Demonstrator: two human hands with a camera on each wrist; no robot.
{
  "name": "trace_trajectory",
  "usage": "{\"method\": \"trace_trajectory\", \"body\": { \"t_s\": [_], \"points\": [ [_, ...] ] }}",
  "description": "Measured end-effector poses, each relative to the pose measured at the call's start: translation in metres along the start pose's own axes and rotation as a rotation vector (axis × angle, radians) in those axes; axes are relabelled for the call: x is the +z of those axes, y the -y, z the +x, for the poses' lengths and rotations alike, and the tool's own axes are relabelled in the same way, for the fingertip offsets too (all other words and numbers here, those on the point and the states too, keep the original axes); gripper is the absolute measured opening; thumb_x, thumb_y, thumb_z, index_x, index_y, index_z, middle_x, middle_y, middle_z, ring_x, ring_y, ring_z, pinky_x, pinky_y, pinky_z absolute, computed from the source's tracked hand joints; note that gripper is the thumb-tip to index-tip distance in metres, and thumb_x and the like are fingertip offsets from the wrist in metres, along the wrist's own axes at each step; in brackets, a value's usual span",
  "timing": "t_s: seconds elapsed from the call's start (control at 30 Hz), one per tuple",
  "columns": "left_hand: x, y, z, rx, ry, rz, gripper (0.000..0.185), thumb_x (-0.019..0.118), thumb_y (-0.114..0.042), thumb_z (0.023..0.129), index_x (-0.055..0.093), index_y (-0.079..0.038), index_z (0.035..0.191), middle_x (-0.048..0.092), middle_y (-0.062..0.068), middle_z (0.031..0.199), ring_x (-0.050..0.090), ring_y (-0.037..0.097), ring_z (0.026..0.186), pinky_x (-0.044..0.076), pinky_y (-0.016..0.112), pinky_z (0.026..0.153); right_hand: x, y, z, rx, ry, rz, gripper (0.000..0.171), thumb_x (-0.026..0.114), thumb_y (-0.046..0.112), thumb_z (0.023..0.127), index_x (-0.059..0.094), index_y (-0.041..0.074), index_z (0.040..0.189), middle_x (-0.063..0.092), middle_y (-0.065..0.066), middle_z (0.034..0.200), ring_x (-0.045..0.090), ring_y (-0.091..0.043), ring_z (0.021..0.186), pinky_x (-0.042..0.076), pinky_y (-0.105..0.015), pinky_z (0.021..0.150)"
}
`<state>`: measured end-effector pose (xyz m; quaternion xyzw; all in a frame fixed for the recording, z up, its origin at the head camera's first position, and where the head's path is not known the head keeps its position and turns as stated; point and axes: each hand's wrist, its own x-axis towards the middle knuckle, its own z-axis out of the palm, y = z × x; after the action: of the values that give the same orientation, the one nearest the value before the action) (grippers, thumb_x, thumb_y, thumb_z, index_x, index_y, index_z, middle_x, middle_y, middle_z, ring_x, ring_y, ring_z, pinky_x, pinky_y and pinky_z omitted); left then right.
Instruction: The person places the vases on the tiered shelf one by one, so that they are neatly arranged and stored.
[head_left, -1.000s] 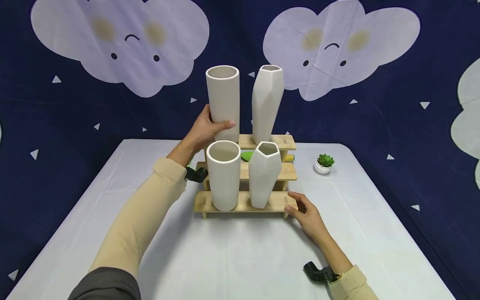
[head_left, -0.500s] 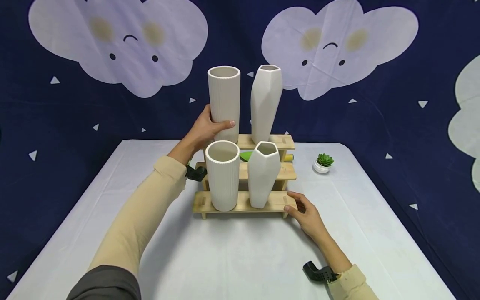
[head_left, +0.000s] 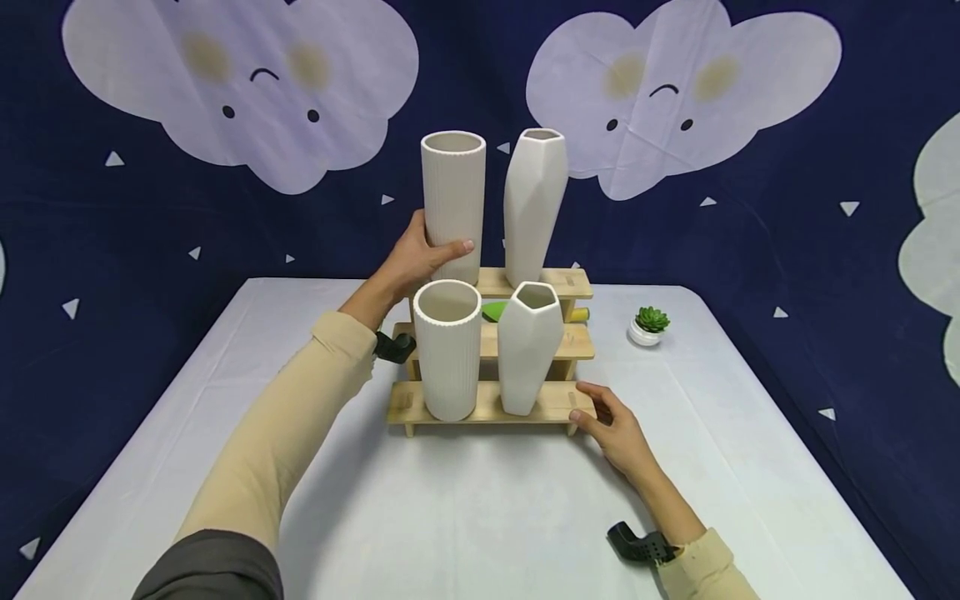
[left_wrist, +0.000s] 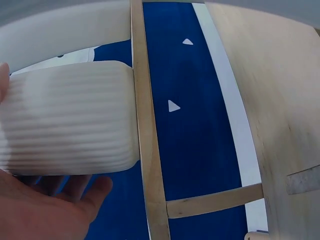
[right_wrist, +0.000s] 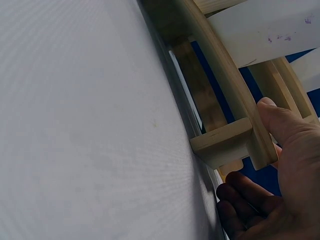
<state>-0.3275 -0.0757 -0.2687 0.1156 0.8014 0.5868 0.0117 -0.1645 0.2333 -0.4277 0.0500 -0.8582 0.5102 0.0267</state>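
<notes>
Shifted right: ribbed vase [head_left: 453, 204]; four vases [head_left: 532, 204] total.

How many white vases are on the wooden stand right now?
4: ribbed vase held by the left hand and faceted vase on top; ribbed vase and faceted vase below.

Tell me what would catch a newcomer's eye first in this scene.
Four white vases on a stepped wooden rack mid-table: the left hand grips the tall ribbed vase on the top step, beside a tall faceted vase. The right hand rests at the bottom step's right end; smiling clouds fill the dark backdrop.
</notes>
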Motion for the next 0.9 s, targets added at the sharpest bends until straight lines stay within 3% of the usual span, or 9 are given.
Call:
{"method": "trace_trajectory", "body": {
  "t_s": [0.43, 0.9],
  "points": [
    [-0.008, 0.002, -0.019, 0.029, 0.003, 0.067, 0.09, 0.074, -0.04, 0.078, 0.019, -0.018, 0.146, 0.04, 0.009, 0.142, 0.042, 0.024, 0.128, 0.035, 0.044, 0.107, 0.0, -0.001, 0.0, -0.006, -0.003, 0.006, 0.05, 0.063, 0.02, 0.09, 0.047, 0.006, 0.136, 0.057, -0.019, 0.125, 0.054, -0.01, 0.104, 0.045, -0.019, 0.087],
    [-0.021, 0.012, -0.044, 0.027, -0.095, 0.101, 0.082, 0.067, -0.04, 0.085, 0.02, -0.016, 0.148, 0.033, 0.012, 0.148, 0.032, 0.025, 0.138, 0.029, 0.045, 0.113, 0.0, 0.002, -0.001, 0.011, -0.003, 0.006, 0.052, 0.062, 0.02, 0.091, 0.044, 0.004, 0.137, 0.054, -0.021, 0.129, 0.051, -0.028, 0.117, 0.043, -0.02, 0.092]
  ]
}}
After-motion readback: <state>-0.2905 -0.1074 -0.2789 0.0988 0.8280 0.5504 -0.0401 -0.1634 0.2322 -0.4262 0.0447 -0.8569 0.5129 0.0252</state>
